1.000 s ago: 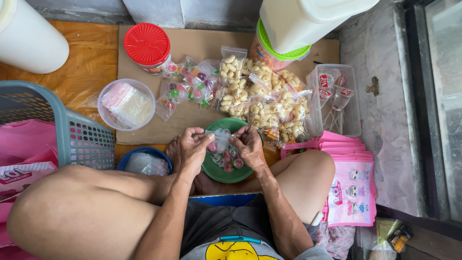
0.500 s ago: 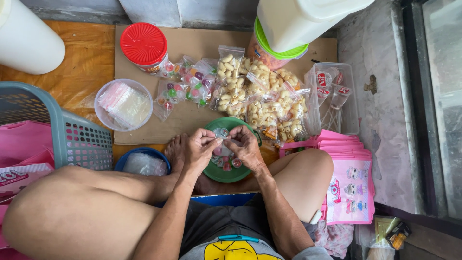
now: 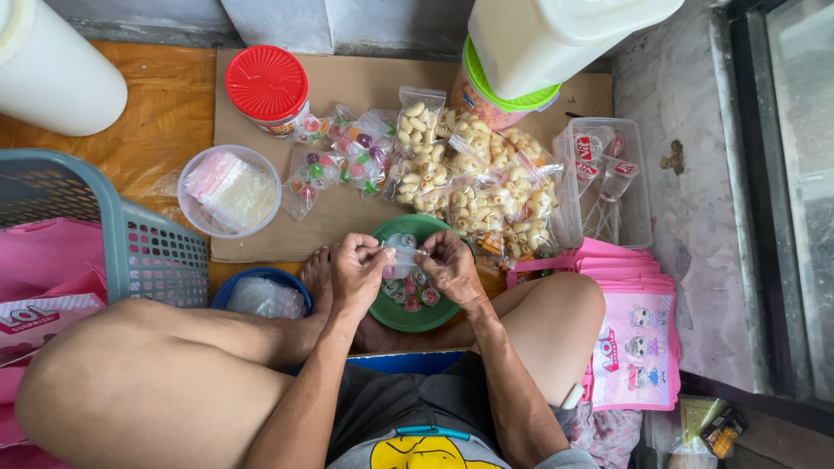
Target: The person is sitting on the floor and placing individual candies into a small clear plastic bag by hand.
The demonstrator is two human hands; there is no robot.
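Note:
My left hand (image 3: 358, 271) and my right hand (image 3: 452, 265) pinch the two ends of a small clear plastic bag (image 3: 401, 252) holding a few round candies. They hold it just above a green plate (image 3: 413, 314) with more round candies on it. The plate sits between my crossed legs. Beyond the plate lie several filled clear bags of colourful candies (image 3: 339, 155) and several bags of pale puffed snacks (image 3: 473, 187) on a sheet of cardboard (image 3: 365, 87).
A red-lidded jar (image 3: 267, 85), a clear tub of empty bags (image 3: 230, 189), a blue bowl (image 3: 261, 291) and a grey-blue basket (image 3: 104, 234) lie to the left. A clear box (image 3: 612, 182) and a pink bag stack (image 3: 634, 334) are right. Big pale containers (image 3: 556, 35) stand behind.
Both hands stay over the green plate and keep working the small bag's top; fingers have shifted slightly. The view has nudged a little.

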